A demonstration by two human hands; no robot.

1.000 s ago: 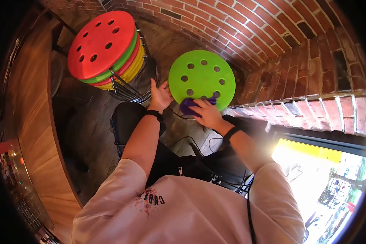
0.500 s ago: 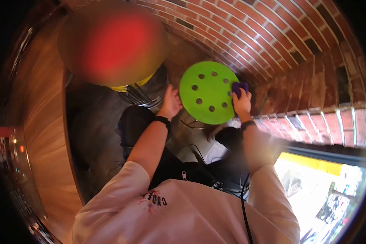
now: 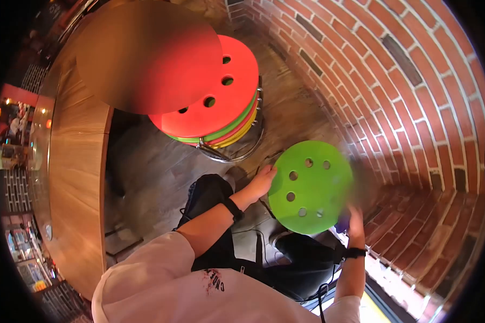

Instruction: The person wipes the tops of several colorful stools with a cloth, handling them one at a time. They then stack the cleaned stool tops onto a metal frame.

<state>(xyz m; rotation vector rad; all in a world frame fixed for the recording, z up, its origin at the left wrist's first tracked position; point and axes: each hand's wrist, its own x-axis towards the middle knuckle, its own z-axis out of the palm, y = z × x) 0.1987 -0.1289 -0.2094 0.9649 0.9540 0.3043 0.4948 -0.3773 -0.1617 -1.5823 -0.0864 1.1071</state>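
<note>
A round green stool seat [image 3: 313, 185] with several holes lies in front of me, near the brick wall. My left hand [image 3: 263, 181] grips its left edge, fingers mostly at the rim. At the lower right edge, my right hand [image 3: 354, 219] is closed on a purple cloth [image 3: 342, 222] against the seat; a blurred patch hides part of this area. Up and to the left stands a stack of round stools with a red seat [image 3: 237, 81] on top and green and yellow ones beneath. A large blurred patch covers part of the red seat.
A wooden counter [image 3: 81, 199] runs along the left side. The brick wall [image 3: 382, 102] rises on the right. Dark floor [image 3: 161, 161] lies between them, with my legs below the green seat and a black cable beside my right arm.
The view has swung, so the red-topped stack shows more fully. My left hand has come onto the green seat's edge. My right hand with the purple cloth is now at the seat's lower right.
</note>
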